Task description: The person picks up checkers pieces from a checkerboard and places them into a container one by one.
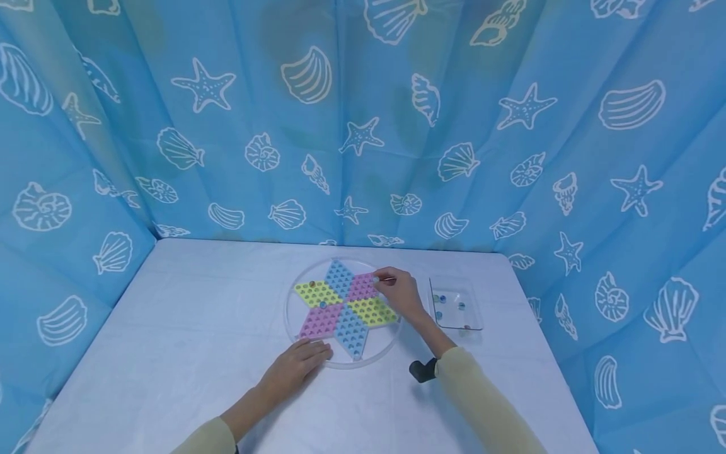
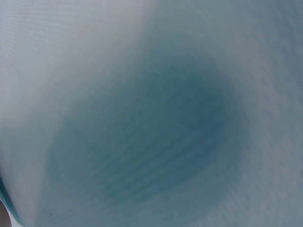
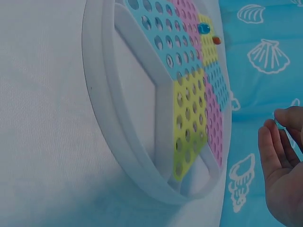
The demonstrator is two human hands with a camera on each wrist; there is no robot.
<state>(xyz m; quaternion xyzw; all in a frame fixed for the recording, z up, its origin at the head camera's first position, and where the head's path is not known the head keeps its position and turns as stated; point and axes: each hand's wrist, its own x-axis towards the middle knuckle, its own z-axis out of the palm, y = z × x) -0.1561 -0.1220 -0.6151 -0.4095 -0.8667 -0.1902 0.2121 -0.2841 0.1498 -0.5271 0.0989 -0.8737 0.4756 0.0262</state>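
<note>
Pale and glassy, a small marble sits at the very tips of the right hand, pinched between thumb and fingers, a grip that suits so small and round a thing, at the far-right pink point of the star board. The left hand, fingers loosely extended, rests at the board's near rim, perhaps steadying it, while rightward a clear tray presumably keeps other marbles from rolling.

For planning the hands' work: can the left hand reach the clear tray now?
Probably not directly: the left hand rests at the board, and the right forearm lies between it and the tray.
</note>
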